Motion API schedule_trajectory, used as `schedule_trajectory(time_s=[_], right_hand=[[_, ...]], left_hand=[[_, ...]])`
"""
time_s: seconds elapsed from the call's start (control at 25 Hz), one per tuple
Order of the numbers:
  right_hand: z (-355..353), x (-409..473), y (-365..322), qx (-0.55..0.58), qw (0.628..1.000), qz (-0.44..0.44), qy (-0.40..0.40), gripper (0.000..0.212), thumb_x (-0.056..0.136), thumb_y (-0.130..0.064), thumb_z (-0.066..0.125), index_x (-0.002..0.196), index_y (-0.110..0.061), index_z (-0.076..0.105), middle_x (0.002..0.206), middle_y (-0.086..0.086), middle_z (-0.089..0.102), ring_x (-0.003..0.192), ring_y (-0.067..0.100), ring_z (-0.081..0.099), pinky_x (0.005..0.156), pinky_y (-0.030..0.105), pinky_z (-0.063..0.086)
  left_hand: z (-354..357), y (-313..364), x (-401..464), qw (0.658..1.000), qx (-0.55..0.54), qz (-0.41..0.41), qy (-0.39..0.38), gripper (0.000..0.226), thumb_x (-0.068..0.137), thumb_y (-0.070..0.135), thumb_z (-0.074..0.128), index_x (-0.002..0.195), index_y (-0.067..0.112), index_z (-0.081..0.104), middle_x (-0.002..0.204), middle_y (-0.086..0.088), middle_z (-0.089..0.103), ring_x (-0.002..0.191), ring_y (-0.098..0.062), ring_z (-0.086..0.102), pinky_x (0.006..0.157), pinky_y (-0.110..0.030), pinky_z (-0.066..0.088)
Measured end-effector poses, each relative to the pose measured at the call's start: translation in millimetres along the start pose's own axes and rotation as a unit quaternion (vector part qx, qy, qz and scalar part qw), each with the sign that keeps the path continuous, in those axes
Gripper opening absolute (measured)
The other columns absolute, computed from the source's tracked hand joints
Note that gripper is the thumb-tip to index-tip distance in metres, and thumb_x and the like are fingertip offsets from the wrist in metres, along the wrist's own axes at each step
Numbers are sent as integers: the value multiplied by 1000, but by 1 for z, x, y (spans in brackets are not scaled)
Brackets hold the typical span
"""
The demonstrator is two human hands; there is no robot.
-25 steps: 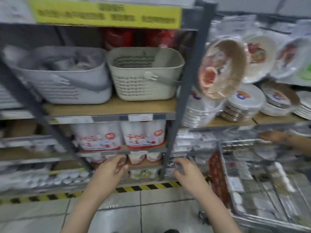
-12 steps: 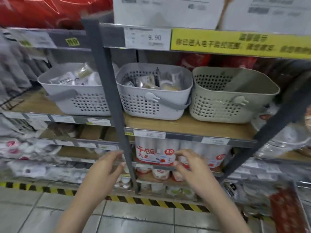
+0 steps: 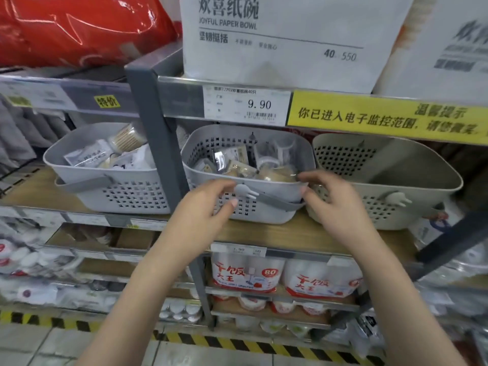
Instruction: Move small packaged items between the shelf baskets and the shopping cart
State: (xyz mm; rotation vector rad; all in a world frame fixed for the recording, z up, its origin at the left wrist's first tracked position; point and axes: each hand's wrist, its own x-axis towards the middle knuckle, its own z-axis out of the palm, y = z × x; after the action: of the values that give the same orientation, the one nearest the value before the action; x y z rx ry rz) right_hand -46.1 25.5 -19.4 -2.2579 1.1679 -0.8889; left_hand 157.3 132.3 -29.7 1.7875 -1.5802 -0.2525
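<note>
Now both hands are hovering at the front of the middle basket point(image 3: 264, 207) on the wooden shelf point(image 3: 290, 233), the left hand point(image 3: 203, 215) at its 7 o'clock corner and the right hand point(image 3: 335, 204) at its 4 o'clock corner, each with fingers loosely spread and holding nothing. Small packets point(image 3: 237, 162) are lying inside the basket, toward 12 o'clock from both hands, just beyond the fingertips. A grey basket point(image 3: 111, 191) is sitting at 9 o'clock and a beige basket point(image 3: 390, 186) at 3 o'clock.

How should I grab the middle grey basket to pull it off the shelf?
Judging by its pose, take the middle grey basket by its front rim, one hand at each front corner, coming from the front. Its handle lies folded down across the front wall, and the shelf above leaves little room overhead.
</note>
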Motion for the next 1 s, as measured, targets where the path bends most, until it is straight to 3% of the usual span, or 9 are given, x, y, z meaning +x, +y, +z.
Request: schedule_trajectory(time_s=[0.16, 0.32, 0.44, 0.6, 0.76, 1.0], right_hand=[[-1, 48, 13, -28, 999, -17, -7, 26, 92, -18, 57, 117, -13, 61, 105, -7, 57, 97, 8, 52, 69, 16, 31], [9, 93, 32, -108, 993, -28, -39, 34, 91, -18, 55, 125, -9, 57, 125, 9, 60, 114, 24, 55, 81, 22, 38], [30, 119, 35, -172, 983, -30, -56, 35, 92, -28, 54, 111, 1, 61, 111, 20, 65, 100, 32, 60, 84, 35, 48], [48, 132, 34, -273, 961, -18, -38, 44, 94, -39, 49, 119, -4, 57, 119, 16, 62, 111, 32, 56, 90, 35, 43], [50, 135, 36, -292, 956, 8, -42, 37, 95, -37, 48, 116, -8, 58, 118, 12, 63, 110, 28, 56, 89, 32, 41], [44, 131, 30, -271, 962, 15, -36, 40, 87, -38, 58, 117, -12, 57, 115, 8, 64, 107, 26, 58, 82, 30, 44]], left_hand=[[-2, -2, 45, 1000, 12, 5, 16, 32, 95, 21, 52, 126, 17, 57, 122, 3, 62, 113, -11, 56, 93, -25, 44], [8, -2, 89, 999, 31, -13, 3, 32, 93, 15, 53, 125, 13, 58, 120, 0, 63, 110, -14, 57, 89, -18, 39], [20, -6, 122, 998, 52, -20, -41, 31, 93, 16, 54, 123, 12, 58, 121, -2, 63, 111, -17, 58, 93, -24, 43], [32, -19, 151, 991, 74, -6, -112, 33, 91, 16, 57, 124, 11, 57, 123, -3, 62, 113, -18, 57, 92, -23, 40], [44, -27, 172, 983, 66, 6, -171, 33, 86, 19, 65, 117, 10, 60, 114, -4, 62, 104, -20, 57, 93, -32, 45], [52, -25, 186, 977, 29, -10, -211, 32, 82, 24, 70, 112, 14, 61, 104, -2, 62, 97, -19, 57, 81, -26, 45]])
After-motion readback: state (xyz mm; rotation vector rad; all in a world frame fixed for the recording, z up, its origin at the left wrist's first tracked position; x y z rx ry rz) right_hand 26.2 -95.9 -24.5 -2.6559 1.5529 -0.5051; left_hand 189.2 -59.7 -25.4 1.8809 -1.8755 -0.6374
